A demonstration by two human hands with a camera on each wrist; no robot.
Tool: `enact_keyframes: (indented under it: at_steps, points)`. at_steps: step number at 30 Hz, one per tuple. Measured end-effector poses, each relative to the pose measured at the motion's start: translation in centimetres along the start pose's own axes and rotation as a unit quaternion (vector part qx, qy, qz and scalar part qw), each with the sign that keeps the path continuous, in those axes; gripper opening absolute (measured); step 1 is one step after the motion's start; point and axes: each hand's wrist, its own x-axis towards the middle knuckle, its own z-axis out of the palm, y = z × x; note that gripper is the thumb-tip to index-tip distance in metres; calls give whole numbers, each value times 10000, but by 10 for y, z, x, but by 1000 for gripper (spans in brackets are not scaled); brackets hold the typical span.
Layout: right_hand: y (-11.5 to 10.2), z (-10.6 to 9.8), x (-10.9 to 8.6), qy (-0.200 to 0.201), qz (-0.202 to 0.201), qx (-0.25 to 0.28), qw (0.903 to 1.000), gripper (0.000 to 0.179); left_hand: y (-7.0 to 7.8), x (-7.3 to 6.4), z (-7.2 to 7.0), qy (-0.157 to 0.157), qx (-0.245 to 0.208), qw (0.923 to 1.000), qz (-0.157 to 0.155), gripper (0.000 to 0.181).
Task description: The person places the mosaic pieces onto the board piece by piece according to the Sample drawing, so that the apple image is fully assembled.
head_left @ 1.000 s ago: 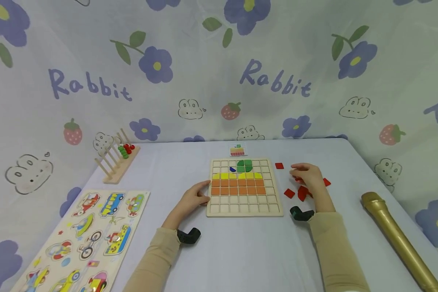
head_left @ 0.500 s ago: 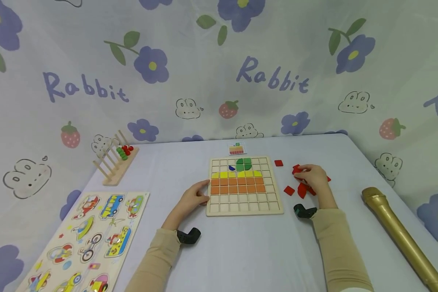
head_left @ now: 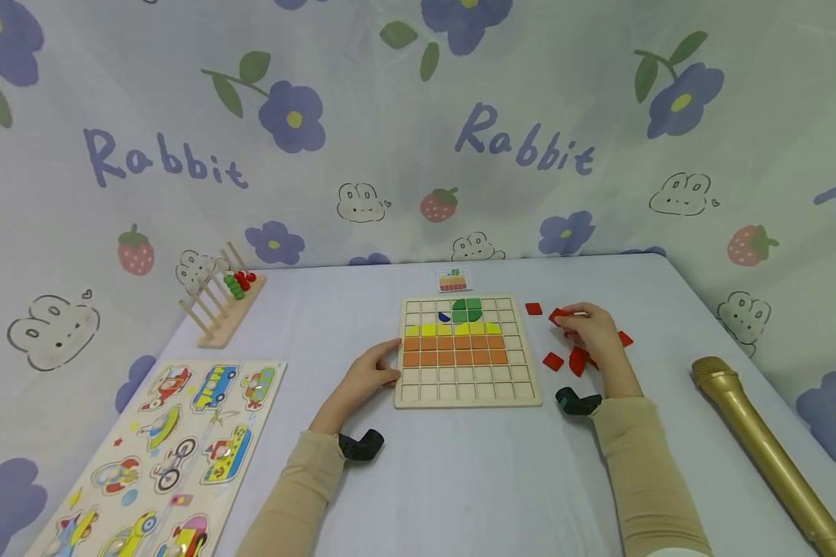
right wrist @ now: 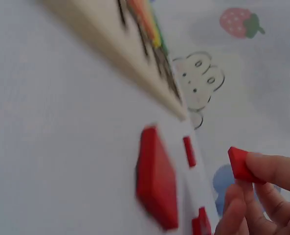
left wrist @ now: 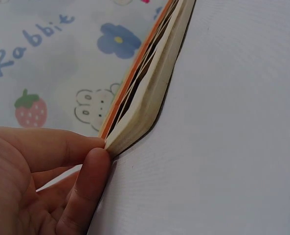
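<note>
A wooden grid board [head_left: 468, 396] lies mid-table, with orange, yellow, green and blue pieces on it. My left hand [head_left: 364, 379] touches the board's left edge with forefinger and thumb, the fingertips apart along it. The left wrist view shows these fingertips [left wrist: 97, 143] against the board's rim. To the board's right, my right hand [head_left: 592, 331] is raised over loose red pieces. Between its thumb and finger it pinches a flat red tile [right wrist: 242, 165]. Below the hand lie more red pieces [head_left: 578, 361], partly covered by it.
A small picture card [head_left: 453, 279] stands behind the board, and a red square [head_left: 533, 309] lies at its right. At left are a peg stand with beads [head_left: 231, 313] and a vehicle puzzle board [head_left: 212, 422]. A gold microphone [head_left: 759, 441] lies far right.
My right hand reached down among the red pieces, took hold of a red tile and has now lifted it slightly. The left hand has stayed at the board's edge.
</note>
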Motion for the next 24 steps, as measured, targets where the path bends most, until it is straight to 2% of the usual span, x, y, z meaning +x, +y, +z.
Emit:
enact_keyframes:
  at_steps: [2, 4, 8, 12, 18, 20, 24]
  points:
    - [-9, 6, -3, -376, 124, 938, 9948, 37, 0, 0, 0, -12, -3, 10000, -6, 60]
    - [-18, 14, -9, -772, 170, 1558, 9846, 31, 0, 0, 0, -16, -16, 10000, -8, 60]
    - [-31, 34, -19, -1551, 94, 2045, 9665, 16, -1, 1, 0, -21, -29, 10000, -14, 60]
    - [-37, 52, -27, -2002, 6, 1973, 9597, 14, -3, 2, 1, -26, -40, 10000, -11, 60]
    - [-40, 80, -37, -2302, -110, 1516, 9612, 27, -4, 3, 2, -27, -32, 10000, -6, 60]
    - [-39, 93, -39, -2406, -54, 1367, 9609, 30, -3, 2, 2, -22, -1, 10000, -15, 60]
    - [-39, 128, -46, -2405, -63, 837, 9670, 30, -1, 2, 0, -38, 45, 10000, -7, 60]
